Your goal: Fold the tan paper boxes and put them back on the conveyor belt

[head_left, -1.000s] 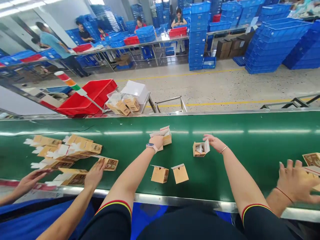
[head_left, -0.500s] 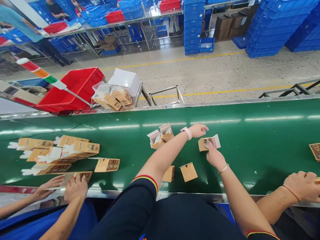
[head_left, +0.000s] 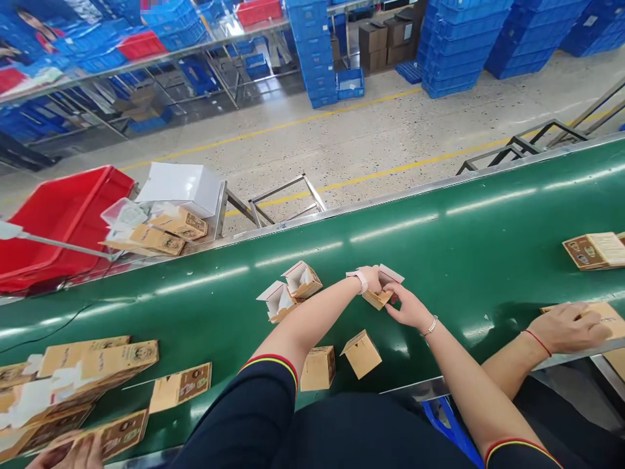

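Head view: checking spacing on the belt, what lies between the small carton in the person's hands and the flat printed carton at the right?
Bare green conveyor belt, nothing else, in the head view: from the small carton to the flat printed carton.

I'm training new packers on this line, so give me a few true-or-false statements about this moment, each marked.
The person's left hand and right hand both touch one small kraft-cardboard box. True.

A pale smartwatch sits on the left wrist. True.

The right wrist wears a red string. False: it wears a thin metallic bracelet; the red string is on a co-worker's wrist.

A red plastic crate sits on the green conveyor belt. False: it is beyond the belt, off it.
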`<state>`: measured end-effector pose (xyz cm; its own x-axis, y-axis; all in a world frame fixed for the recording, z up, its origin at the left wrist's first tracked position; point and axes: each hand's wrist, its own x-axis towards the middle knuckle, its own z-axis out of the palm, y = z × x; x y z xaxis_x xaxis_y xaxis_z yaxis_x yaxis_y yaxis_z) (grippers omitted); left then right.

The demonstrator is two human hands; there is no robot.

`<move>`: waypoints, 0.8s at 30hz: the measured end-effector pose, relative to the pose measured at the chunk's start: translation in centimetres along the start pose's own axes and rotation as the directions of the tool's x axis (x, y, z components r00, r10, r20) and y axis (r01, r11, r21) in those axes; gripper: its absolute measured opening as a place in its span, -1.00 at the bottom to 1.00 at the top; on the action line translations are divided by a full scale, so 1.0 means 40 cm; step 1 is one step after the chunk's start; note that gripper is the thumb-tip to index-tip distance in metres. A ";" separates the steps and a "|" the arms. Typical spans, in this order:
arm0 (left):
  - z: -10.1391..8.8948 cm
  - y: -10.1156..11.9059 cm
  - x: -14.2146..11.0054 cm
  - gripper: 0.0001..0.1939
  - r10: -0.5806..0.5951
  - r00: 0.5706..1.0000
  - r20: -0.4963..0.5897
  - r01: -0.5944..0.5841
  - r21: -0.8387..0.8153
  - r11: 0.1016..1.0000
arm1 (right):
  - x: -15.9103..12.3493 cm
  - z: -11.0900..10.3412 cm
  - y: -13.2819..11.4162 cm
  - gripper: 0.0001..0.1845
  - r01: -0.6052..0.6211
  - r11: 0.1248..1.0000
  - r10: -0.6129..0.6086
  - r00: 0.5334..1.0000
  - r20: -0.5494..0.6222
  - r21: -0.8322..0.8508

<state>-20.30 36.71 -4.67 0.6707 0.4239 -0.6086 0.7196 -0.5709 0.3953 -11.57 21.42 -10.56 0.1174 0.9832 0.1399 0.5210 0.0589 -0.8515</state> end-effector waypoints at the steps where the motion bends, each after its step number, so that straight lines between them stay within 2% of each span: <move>1: 0.006 0.005 -0.001 -0.47 -0.007 1.000 -0.015 0.008 0.011 1.000 | -0.008 0.005 0.006 -0.73 0.001 1.000 0.001 0.998 -0.065 0.026; 4: 0.010 0.019 -0.012 -0.37 -0.042 0.999 -0.018 0.042 -0.031 0.999 | -0.029 0.023 0.019 -0.84 -0.007 0.998 0.023 0.955 -0.297 0.054; 7: -0.001 0.019 -0.026 -0.31 -0.050 0.992 0.114 0.077 -0.246 0.966 | -0.056 0.042 0.028 -0.82 0.010 0.999 -0.028 0.861 -0.507 -0.038; 8: -0.005 0.014 -0.030 -0.32 -0.035 0.989 0.147 0.080 -0.312 0.947 | -0.066 0.047 0.033 -0.79 0.025 0.997 -0.059 0.847 -0.528 -0.072; 9: -0.008 0.006 -0.033 -0.39 -0.010 0.991 0.135 0.057 -0.353 0.934 | -0.078 0.051 0.041 -0.76 0.039 0.994 -0.084 0.851 -0.518 -0.098; 11: -0.008 -0.019 -0.041 -0.58 0.037 0.999 0.005 -0.032 -0.374 0.927 | -0.098 0.051 0.060 -0.67 0.037 0.991 -0.092 0.893 -0.441 -0.132; 13: 0.002 -0.052 -0.050 -0.71 0.133 0.975 -0.175 -0.184 -0.313 0.932 | -0.112 0.041 0.083 -0.60 -0.003 0.986 -0.059 0.931 -0.360 -0.168; 14: 0.011 -0.068 -0.055 -0.70 0.226 0.944 -0.238 -0.283 -0.238 0.929 | -0.114 0.033 0.093 -0.58 -0.023 0.982 -0.042 0.941 -0.336 -0.187; 15: 0.023 -0.082 -0.060 -0.64 0.333 0.907 -0.256 -0.376 -0.143 0.915 | -0.114 0.025 0.101 -0.58 -0.036 0.979 -0.031 0.946 -0.323 -0.200; 17: 0.049 -0.098 -0.065 -0.47 0.526 0.824 -0.209 -0.525 0.063 0.849 | -0.106 0.013 0.112 -0.64 -0.045 0.980 -0.024 0.940 -0.339 -0.194; 18: 0.063 -0.100 -0.065 -0.41 0.581 0.792 -0.187 -0.563 0.146 0.814 | -0.100 0.010 0.113 -0.70 -0.047 0.985 -0.019 0.930 -0.368 -0.169; 20: 0.089 -0.089 -0.058 -0.39 0.614 0.765 -0.193 -0.573 0.231 0.786 | -0.087 0.013 0.110 -0.73 -0.044 0.996 0.006 0.898 -0.441 -0.075; 22: 0.111 -0.066 -0.043 -0.52 0.631 0.748 -0.209 -0.584 0.245 0.774 | -0.077 0.028 0.104 -0.66 -0.036 0.998 0.054 0.861 -0.505 0.046; 24: 0.132 -0.039 -0.023 -0.72 0.641 0.737 -0.214 -0.612 0.192 0.767 | -0.072 0.047 0.100 -0.62 -0.052 0.989 0.124 0.806 -0.579 0.138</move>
<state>-23.01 33.49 -8.36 0.9942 0.0968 -0.0478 0.1072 -0.8325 0.5436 -11.40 19.14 -15.32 0.6483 0.6999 0.2999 0.3921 0.0307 -0.9194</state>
